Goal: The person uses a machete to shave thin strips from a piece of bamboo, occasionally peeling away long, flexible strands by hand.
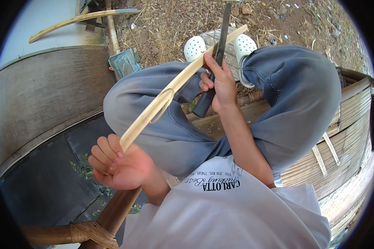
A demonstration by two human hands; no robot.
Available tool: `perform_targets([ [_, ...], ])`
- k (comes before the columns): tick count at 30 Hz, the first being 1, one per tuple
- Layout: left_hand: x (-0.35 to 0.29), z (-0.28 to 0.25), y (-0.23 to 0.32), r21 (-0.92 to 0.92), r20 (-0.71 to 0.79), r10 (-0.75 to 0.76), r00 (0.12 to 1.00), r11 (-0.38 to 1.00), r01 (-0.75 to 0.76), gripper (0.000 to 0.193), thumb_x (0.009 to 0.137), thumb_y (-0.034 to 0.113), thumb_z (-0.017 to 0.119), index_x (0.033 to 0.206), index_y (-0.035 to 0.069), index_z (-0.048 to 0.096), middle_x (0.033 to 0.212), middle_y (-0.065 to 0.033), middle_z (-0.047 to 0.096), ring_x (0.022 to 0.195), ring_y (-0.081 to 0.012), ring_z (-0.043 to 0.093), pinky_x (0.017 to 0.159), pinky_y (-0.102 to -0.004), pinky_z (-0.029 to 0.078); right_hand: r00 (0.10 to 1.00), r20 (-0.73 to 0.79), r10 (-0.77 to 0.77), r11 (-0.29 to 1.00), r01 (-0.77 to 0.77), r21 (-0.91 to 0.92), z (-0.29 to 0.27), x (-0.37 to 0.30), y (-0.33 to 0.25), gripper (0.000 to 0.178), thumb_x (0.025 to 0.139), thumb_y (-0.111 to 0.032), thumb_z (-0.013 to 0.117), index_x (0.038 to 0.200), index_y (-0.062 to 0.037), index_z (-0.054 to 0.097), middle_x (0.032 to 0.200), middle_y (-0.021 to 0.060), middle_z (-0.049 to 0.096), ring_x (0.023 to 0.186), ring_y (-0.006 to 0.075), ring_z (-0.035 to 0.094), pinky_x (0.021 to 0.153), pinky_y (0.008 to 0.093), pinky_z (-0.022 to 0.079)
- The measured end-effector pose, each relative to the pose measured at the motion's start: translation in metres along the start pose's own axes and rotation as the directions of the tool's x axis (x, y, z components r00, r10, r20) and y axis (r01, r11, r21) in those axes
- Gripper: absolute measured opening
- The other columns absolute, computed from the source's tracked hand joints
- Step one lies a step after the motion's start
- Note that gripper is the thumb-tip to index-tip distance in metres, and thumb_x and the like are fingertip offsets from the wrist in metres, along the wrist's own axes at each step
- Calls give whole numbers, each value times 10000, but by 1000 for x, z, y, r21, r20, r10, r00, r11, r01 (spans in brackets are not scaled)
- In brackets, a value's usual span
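My left hand (122,164), palm up with curled fingers, grips the near end of a long pale bamboo strip (147,115). The strip slants away to the upper right across my lap. A thin curled shaving (167,99) stands off it near its middle. My right hand (223,85) is closed around the black handle (203,103) of a knife, and its thumb lies along the strip. The long dark blade (224,31) points away from me and crosses the strip near its far end. Where blade and bamboo meet is partly hidden by my fingers.
Another bamboo strip (77,18) lies at the upper left on a pale surface. A teal plastic container (125,63) sits beside my knee. White clogs (194,49) rest on littered ground. Woven bamboo slats (340,141) are at right, a bamboo pole frame (116,211) at lower left.
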State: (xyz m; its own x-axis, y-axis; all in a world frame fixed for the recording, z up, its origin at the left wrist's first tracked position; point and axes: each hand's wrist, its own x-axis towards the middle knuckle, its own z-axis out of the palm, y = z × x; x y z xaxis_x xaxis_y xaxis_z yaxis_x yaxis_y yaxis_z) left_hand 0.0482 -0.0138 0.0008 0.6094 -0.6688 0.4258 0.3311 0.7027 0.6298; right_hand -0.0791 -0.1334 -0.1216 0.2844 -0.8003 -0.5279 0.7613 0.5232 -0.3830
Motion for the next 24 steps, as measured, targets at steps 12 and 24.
perform_targets([
  [12,-11,-7,2,671,83,-962,261,248,699,589,911,281,610,1371,-16,394,1313,-193,482,1104,-269,539,860,-373,494,854,272,-444,668,518,-534,82,-34,-108,342,804,-226,758,986,21,607,598,-24,511,442,34,439,401,203,360],
  [24,-36,17,-43,676,72,-802,593,476,563,254,1027,229,404,951,21,527,632,34,443,544,-5,347,471,-190,285,794,499,-347,-13,528,-849,88,-31,-171,444,934,-443,553,850,-10,607,580,-9,499,541,67,444,510,265,351],
])
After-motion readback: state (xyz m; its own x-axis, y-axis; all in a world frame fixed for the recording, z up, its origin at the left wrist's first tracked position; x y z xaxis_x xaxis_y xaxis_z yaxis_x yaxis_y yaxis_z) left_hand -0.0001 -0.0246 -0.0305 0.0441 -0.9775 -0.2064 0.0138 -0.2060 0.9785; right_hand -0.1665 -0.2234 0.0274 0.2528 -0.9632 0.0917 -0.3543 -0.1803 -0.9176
